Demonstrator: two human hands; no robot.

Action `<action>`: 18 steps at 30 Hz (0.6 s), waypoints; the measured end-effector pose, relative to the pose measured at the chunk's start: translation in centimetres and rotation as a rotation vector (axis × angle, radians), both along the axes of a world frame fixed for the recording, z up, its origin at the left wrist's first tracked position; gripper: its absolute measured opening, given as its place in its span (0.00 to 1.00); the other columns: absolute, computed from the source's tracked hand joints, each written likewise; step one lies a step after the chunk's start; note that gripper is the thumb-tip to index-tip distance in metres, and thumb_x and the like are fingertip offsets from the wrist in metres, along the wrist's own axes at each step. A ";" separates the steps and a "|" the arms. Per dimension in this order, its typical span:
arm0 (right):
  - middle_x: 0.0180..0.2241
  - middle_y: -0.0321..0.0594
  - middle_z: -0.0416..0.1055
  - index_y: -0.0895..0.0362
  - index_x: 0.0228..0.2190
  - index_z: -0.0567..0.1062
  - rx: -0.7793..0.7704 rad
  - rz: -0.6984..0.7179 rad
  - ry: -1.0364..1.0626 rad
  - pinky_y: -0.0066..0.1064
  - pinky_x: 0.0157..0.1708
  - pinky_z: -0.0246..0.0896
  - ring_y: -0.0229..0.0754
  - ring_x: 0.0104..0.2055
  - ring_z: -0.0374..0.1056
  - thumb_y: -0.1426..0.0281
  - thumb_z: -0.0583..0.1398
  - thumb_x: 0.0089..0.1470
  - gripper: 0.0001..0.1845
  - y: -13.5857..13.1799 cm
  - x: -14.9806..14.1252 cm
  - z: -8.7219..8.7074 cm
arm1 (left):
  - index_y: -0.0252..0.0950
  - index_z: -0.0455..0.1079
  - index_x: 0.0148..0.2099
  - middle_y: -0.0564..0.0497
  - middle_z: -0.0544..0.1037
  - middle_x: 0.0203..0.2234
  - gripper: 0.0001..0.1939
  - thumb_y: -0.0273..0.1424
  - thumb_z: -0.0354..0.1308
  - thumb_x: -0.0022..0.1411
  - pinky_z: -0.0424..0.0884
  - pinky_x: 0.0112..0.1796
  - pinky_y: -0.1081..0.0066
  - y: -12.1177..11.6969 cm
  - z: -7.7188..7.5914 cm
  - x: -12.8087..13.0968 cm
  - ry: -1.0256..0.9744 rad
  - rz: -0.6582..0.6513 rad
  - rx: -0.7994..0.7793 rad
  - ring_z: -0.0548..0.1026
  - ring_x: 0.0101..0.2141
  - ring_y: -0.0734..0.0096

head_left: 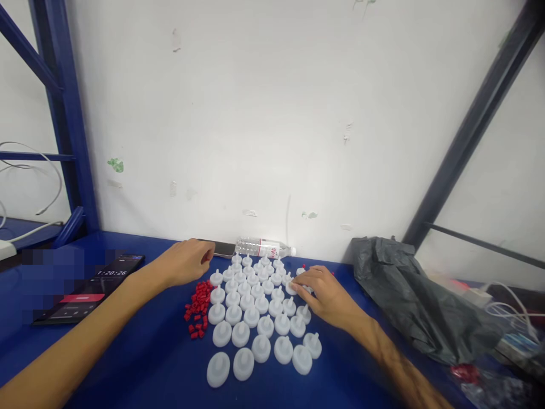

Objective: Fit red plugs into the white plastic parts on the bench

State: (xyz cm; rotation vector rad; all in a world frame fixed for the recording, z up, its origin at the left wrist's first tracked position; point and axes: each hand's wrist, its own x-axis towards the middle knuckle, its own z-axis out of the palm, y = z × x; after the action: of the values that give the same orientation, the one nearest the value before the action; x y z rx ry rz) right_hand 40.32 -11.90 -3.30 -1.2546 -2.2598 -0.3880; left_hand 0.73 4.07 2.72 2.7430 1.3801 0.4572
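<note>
Several white plastic caps [255,318] with small spouts stand in rows on the blue table [153,363]. A heap of small red pieces [198,307] lies just left of them. My left hand [183,262] hovers over the far end of the red heap, fingers curled in a pinch; what it holds is hidden. My right hand [326,295] rests at the right edge of the rows, its fingertips closed on a white cap [293,287].
A phone [91,287] showing a timer lies at the left. A second phone [223,248] and a lying water bottle [264,248] sit by the wall. A dark plastic bag [409,301] and cables fill the right. Blue rack posts [70,113] stand at the left.
</note>
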 end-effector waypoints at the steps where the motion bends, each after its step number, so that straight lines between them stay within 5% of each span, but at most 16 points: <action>1: 0.43 0.41 0.97 0.45 0.47 0.94 0.021 -0.010 0.003 0.54 0.56 0.92 0.56 0.42 0.93 0.59 0.63 0.91 0.19 0.0 0.0 0.1 | 0.42 0.80 0.41 0.48 0.91 0.38 0.09 0.23 0.63 0.73 0.65 0.38 0.66 -0.4 0.2 0.4 -0.014 -0.017 0.019 0.84 0.37 0.55; 6: 0.38 0.36 0.94 0.44 0.44 0.92 0.114 -0.080 0.031 0.53 0.59 0.90 0.52 0.40 0.90 0.56 0.70 0.87 0.15 0.1 0.0 -0.1 | 0.41 0.86 0.50 0.48 0.95 0.44 0.12 0.24 0.61 0.81 0.71 0.40 0.65 -2.2 -0.2 2.6 -0.043 -0.137 0.074 0.85 0.34 0.59; 10: 0.40 0.35 0.94 0.45 0.46 0.92 0.152 -0.064 0.045 0.49 0.59 0.89 0.49 0.40 0.89 0.60 0.70 0.87 0.11 0.3 0.0 -0.5 | 0.40 0.90 0.60 0.45 0.97 0.50 0.17 0.23 0.61 0.85 0.79 0.45 0.64 -3.3 -1.7 3.9 -0.106 -0.313 0.147 0.92 0.42 0.55; 14: 0.45 0.38 0.94 0.45 0.51 0.89 0.169 -0.037 0.083 0.48 0.57 0.91 0.53 0.47 0.92 0.67 0.71 0.84 0.04 0.0 -0.7 -0.4 | 0.42 0.91 0.58 0.45 0.97 0.49 0.15 0.24 0.63 0.87 0.84 0.46 0.65 -4.0 -3.6 5.1 -0.244 -0.460 0.202 0.95 0.45 0.55; 18: 0.51 0.40 0.94 0.46 0.58 0.85 0.170 -0.012 0.133 0.46 0.55 0.95 0.54 0.51 0.94 0.71 0.70 0.82 0.10 -0.9 -2.5 -0.2 | 0.44 0.91 0.56 0.47 0.96 0.47 0.12 0.26 0.65 0.87 0.86 0.43 0.66 -4.9 -5.2 6.4 -0.410 -0.534 0.191 0.95 0.42 0.57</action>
State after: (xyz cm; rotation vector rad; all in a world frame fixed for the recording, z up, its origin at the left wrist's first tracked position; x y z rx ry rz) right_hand 37.79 -12.84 -3.49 -1.1712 -2.0628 -0.4760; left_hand 7.16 -0.81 -2.49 2.7756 0.5105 1.0650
